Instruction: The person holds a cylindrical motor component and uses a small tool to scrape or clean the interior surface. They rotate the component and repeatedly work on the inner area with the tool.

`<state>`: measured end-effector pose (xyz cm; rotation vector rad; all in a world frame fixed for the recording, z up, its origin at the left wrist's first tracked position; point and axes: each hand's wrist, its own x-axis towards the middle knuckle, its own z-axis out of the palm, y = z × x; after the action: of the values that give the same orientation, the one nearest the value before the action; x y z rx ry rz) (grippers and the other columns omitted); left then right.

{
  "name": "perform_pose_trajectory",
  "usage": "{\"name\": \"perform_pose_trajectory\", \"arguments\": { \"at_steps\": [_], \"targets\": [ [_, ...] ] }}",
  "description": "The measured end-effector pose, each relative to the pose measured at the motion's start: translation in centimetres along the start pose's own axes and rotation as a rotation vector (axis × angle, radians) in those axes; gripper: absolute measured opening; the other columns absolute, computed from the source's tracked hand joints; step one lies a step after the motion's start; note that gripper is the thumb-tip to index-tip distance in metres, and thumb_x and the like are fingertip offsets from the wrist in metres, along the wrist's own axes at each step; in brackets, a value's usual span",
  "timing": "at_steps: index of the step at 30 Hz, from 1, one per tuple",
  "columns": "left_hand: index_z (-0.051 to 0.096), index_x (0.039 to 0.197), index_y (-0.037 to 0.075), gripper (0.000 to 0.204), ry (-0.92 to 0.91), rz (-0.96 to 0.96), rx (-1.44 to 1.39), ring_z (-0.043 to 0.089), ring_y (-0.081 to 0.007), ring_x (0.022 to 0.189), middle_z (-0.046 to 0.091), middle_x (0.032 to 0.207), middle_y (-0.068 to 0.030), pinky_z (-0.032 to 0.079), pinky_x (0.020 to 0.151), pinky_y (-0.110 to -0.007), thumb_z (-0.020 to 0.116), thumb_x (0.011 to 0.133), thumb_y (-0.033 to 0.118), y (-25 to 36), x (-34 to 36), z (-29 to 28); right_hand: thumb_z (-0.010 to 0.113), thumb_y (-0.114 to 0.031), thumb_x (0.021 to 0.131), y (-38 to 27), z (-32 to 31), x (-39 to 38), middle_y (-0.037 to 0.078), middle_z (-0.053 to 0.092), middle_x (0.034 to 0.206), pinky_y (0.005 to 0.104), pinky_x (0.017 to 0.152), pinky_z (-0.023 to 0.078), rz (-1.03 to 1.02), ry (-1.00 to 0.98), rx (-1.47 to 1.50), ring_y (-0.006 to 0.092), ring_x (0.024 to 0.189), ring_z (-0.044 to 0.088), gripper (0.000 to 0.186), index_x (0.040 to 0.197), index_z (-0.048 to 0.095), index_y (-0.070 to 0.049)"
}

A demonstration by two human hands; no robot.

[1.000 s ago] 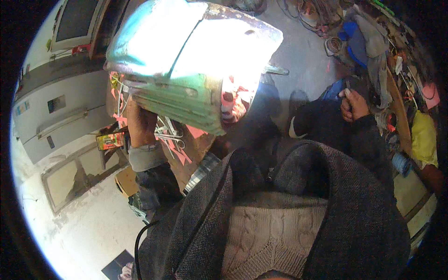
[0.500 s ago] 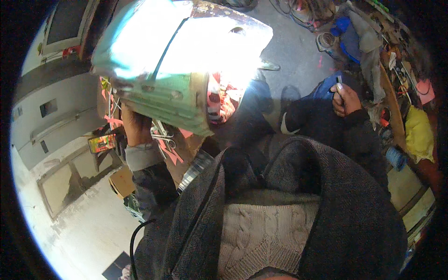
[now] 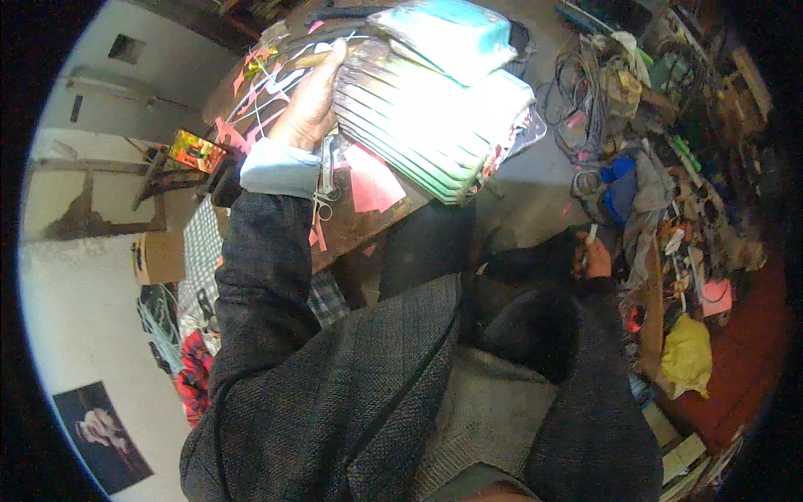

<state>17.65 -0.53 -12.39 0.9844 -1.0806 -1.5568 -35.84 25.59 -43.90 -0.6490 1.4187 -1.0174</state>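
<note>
A green finned electric motor housing [image 3: 401,125] lies on its side at the top centre, its upper part washed out by glare. Reddish windings show at its right end. My left hand [image 3: 311,105] reaches up to the housing's left side and grips it there, fingers partly hidden. A pale blue box-like part [image 3: 452,38] sits on top. At the right, beside my leg, my right hand [image 3: 592,258] is closed on a small thin piece [image 3: 593,233] with a pale tip; its kind is too small to make out.
Under the motor is a brown worktable [image 3: 360,226] with pink paper scraps [image 3: 372,180], scissors [image 3: 324,205] and white wires. A lit phone [image 3: 196,152] stands at the left. Coiled cables [image 3: 581,109], blue cloth [image 3: 621,188] and a yellow bag [image 3: 687,356] clutter the right.
The view has turned, so the motor sits further right and more of the table shows. My left hand stays at the motor's left side. My right hand appears lower, still closed on the small piece.
</note>
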Motion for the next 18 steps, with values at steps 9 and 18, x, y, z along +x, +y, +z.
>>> {"name": "perform_pose_trajectory", "arguments": {
  "at_steps": [9,18],
  "targets": [
    [0.063,0.139,-0.001,0.041,-0.064,-0.034,-0.224,0.071,-0.0199,0.115,0.073,0.129,-0.0105,0.058,0.102,-0.034,0.06,0.111,0.028,-4.5,0.1,-2.9,0.055,-0.043,0.111,-12.4,9.5,-4.3,0.0,0.055,0.064,0.0301,0.045,0.036,-0.114,0.148,-0.112,0.0105,0.047,0.045,0.042,0.131,0.07,-0.009],
    [0.062,0.139,-0.002,0.045,-0.087,0.066,-0.127,0.071,-0.0192,0.11,0.074,0.125,-0.0125,0.059,0.095,-0.036,0.067,0.105,0.027,-6.9,-2.3,-3.2,0.053,-0.05,0.11,-20.1,8.9,5.1,0.004,0.061,0.069,0.033,0.05,0.04,-0.365,0.208,-0.549,0.0136,0.053,0.052,0.051,0.114,0.075,-0.004]
  ]
}}
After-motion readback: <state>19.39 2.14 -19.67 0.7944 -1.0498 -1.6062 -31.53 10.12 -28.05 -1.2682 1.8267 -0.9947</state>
